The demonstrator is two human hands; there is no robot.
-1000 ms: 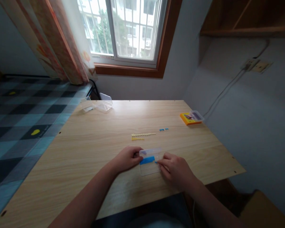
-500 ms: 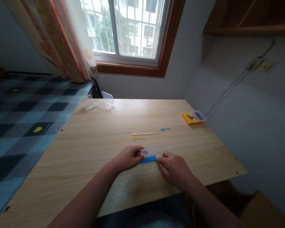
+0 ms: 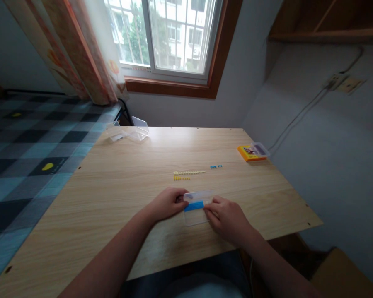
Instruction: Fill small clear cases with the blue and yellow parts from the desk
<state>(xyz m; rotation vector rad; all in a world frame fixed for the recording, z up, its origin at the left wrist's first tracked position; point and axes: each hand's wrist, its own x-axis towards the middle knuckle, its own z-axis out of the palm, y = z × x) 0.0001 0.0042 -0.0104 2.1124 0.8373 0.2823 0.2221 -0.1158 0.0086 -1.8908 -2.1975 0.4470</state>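
A shallow clear plastic box or lid lies on the table before me, with a blue strip across its middle. My left hand is closed at the left edge of the clear plastic, its thumb at the strip's left end. The fingers of my right hand are pinched together at the strip's right end; whatever is between them is hidden. Beyond my hands lie a row of tiny cream pieces, a shorter row of yellow pieces and several small blue pieces.
Open clear plastic boxes stand at the table's far left corner. A yellow-orange box with a clear lid sits near the right edge. The wooden table borders a checked bed on the left and a wall on the right.
The whole view has shifted very slightly. Both hands keep the same hold, and the pieces on the table stay where they were.
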